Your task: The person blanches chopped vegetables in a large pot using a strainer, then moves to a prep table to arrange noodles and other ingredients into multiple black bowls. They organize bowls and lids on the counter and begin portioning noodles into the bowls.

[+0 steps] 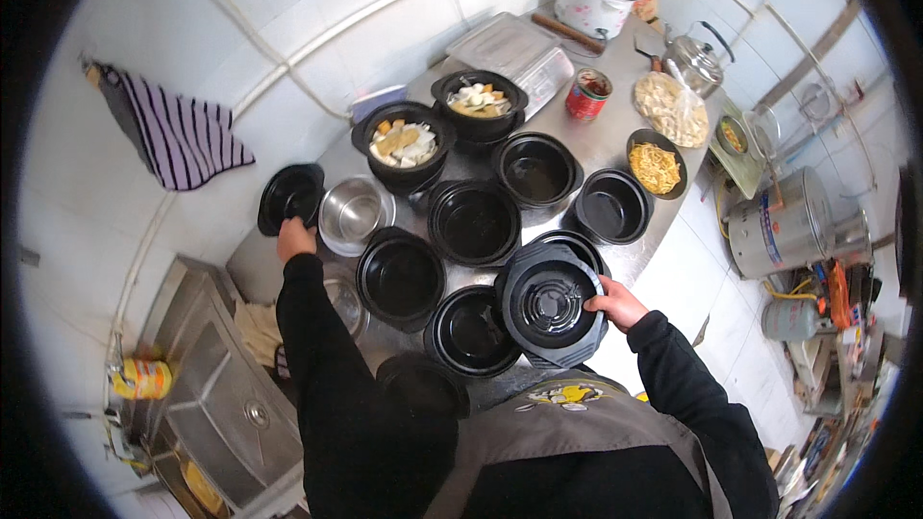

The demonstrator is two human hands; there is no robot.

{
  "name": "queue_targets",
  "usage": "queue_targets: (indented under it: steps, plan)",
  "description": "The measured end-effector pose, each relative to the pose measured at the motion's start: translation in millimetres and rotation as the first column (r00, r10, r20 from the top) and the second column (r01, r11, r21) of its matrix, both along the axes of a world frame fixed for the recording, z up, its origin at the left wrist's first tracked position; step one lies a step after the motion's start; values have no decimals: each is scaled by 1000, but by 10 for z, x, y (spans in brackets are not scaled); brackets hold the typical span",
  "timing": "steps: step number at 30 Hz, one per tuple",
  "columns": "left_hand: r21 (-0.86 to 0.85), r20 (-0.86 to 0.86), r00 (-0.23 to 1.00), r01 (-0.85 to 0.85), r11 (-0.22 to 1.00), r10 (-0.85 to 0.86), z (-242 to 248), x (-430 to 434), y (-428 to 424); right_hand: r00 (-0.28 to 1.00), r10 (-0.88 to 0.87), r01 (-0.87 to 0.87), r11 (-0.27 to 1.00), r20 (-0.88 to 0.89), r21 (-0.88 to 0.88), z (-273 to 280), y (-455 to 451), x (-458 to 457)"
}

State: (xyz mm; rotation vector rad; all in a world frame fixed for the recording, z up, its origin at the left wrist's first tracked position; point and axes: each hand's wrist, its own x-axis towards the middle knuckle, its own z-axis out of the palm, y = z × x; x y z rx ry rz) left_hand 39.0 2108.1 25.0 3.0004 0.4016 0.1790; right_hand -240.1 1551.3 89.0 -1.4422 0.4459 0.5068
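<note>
My left hand [296,239] grips the near rim of a black bowl [290,194] at the table's left end, beside a round stainless steel pot [352,215]. In my right hand [619,304] is a black octagonal saucer [551,301] with a ringed, wet-looking centre, the thumb on its rim. It overlaps a black pot [577,245] behind it and the edge of another black pot [472,331]. More black pots stand around, among them one in the middle [474,222] and one to its left [401,277]. Two black pots farther back hold pale chopped food [402,144] [478,99].
Along the back of the steel table [627,58] are a rice cooker [597,3], a clear plastic box [505,50], an open red can [588,95] and a kettle [694,61]. Noodles [655,167] fill a bowl at the right edge. A steel sink [223,389] lies lower left.
</note>
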Motion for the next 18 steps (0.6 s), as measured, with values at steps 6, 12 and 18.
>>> queue_targets:
  steps: [6, 12, 18]
  plan:
    - [74, 39, 995, 90, 993, -93, 254, -123, 209, 997, 10, -8, 1000, 79, -26, 82, 51, -69]
    - [67, 202, 969, 130, 989, -141, 874, -928, 423, 985, -39, 27, 997, 169, 69, -109, -100, -218]
    - [67, 318, 908, 265, 962, -273, 1955, -1890, -156, 954, -179, 122, 965, 240, 233, -184, -462, -442]
